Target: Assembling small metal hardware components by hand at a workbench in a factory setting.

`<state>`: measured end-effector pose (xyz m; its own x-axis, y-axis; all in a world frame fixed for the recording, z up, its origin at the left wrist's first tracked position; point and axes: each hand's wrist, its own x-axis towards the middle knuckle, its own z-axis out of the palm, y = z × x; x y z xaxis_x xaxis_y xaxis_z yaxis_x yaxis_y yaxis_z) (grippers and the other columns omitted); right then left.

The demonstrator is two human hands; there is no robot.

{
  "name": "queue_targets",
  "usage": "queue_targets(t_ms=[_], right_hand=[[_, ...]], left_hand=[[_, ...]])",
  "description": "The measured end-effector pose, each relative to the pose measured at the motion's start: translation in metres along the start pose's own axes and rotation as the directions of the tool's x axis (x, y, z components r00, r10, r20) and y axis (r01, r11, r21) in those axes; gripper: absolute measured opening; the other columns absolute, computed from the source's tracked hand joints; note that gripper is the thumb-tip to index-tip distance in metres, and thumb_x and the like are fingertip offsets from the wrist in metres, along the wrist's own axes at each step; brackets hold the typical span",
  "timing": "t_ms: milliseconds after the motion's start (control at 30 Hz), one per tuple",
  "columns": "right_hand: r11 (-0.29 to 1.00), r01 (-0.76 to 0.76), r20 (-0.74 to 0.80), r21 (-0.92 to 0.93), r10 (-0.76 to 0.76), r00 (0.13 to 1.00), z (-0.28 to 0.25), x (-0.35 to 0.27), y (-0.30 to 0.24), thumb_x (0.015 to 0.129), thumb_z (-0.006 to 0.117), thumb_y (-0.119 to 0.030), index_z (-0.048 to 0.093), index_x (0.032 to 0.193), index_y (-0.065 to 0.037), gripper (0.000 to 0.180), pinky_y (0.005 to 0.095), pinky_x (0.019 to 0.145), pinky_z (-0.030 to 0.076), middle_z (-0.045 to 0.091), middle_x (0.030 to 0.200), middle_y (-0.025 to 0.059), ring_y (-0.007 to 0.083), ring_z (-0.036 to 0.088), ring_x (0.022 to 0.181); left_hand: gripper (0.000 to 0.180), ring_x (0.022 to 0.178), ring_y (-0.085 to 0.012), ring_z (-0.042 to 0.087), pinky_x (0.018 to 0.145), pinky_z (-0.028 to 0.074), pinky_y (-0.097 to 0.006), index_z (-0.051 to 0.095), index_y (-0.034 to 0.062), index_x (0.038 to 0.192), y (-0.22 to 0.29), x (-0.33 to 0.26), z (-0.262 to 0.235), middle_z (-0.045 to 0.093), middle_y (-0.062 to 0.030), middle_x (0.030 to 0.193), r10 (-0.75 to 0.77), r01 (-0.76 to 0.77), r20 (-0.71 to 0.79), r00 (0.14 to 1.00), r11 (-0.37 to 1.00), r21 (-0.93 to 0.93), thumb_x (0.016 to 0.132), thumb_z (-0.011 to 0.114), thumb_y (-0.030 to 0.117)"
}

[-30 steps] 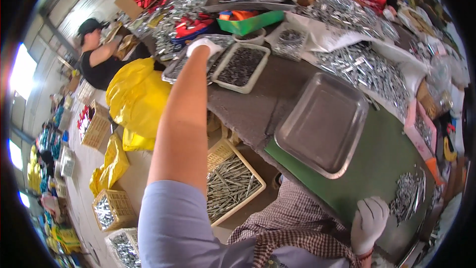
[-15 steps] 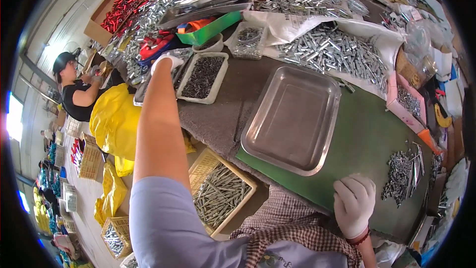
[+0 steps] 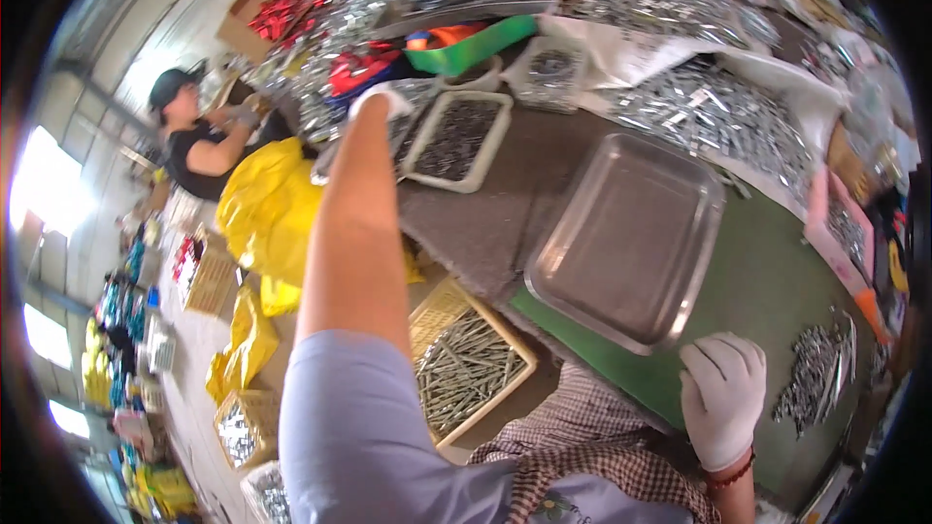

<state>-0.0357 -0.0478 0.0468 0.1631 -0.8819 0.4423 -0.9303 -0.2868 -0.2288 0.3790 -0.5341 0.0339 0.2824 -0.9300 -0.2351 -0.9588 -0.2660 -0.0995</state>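
My left hand, in a white glove, is stretched far out to the table's back left. It rests at the edge of a tray of shiny metal parts, beside a white tray of dark screws. My own arm hides its fingers, so its grip is unclear. My right hand, also gloved, lies on the green table mat near my body with nothing in it. It sits just below the near corner of an empty steel tray. To its right is a small heap of silver screws.
Big heaps of silver screws and bagged parts cover the back of the table, with a green bin among them. A wicker basket of long nails stands below the table edge. Another person works at the left beside yellow bags.
My left arm stays stretched toward the far trays. My right hand has risen from my lap area onto the green mat beside the steel tray.
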Motion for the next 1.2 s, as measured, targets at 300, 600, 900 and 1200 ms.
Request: queue_targets(t_ms=[300, 600, 900, 1200], right_hand=[[0.995, -0.01, -0.059, 0.097, 0.016, 0.998, 0.006, -0.011, -0.008, 0.067, 0.069, -0.001, 0.066, 0.096, -0.006, 0.03, 0.0445, 0.089, 0.047, 0.063, 0.099, 0.0087, 0.0313, 0.06, 0.098], [0.988, 0.009, -0.064, 0.156, 0.001, 0.998, 0.003, -0.014, -0.006, 0.067, 0.069, 0.001, 0.067, 0.097, -0.006, 0.031, 0.0445, 0.088, 0.048, 0.063, 0.099, 0.0087, 0.0315, 0.06, 0.097], [0.988, -0.015, -0.088, 0.152, 0.029, 0.996, 0.009, -0.024, -0.004, 0.068, 0.069, 0.002, 0.066, 0.099, -0.005, 0.032, 0.0442, 0.088, 0.048, 0.063, 0.101, 0.0091, 0.032, 0.061, 0.098], [0.99, -0.041, -0.104, 0.133, 0.056, 0.993, 0.002, -0.033, 0.001, 0.07, 0.068, 0.004, 0.067, 0.1, -0.005, 0.031, 0.0434, 0.088, 0.048, 0.064, 0.102, 0.0092, 0.0321, 0.061, 0.099]], left_hand=[[0.091, 0.137, -0.0248, 0.05, 0.112, 0.044, -0.039, 0.041, 0.0081, 0.152, -0.013, -0.041, -0.017, 0.045, -0.0095, 0.154, -0.08, 0.08, 0.016, 0.997, 0.997, 0.001, 0.076, 0.074, 0.047], [0.083, 0.126, -0.0269, 0.06, 0.106, 0.048, -0.037, 0.062, 0.0021, 0.133, -0.045, -0.03, -0.014, 0.06, -0.0177, 0.138, -0.084, 0.073, -0.089, 0.992, 0.99, -0.117, 0.068, 0.076, 0.051], [0.073, 0.12, -0.0304, 0.064, 0.104, 0.05, -0.038, 0.06, -0.0005, 0.131, -0.044, -0.037, -0.009, 0.065, -0.0226, 0.129, -0.05, 0.028, -0.19, 0.981, 0.993, -0.118, 0.07, 0.074, 0.037], [0.066, 0.116, -0.0358, 0.065, 0.103, 0.049, -0.043, 0.051, 0.0028, 0.132, -0.057, -0.036, -0.007, 0.065, -0.0246, 0.125, -0.116, 0.012, -0.386, 0.915, 0.965, -0.262, 0.077, 0.07, 0.032]])
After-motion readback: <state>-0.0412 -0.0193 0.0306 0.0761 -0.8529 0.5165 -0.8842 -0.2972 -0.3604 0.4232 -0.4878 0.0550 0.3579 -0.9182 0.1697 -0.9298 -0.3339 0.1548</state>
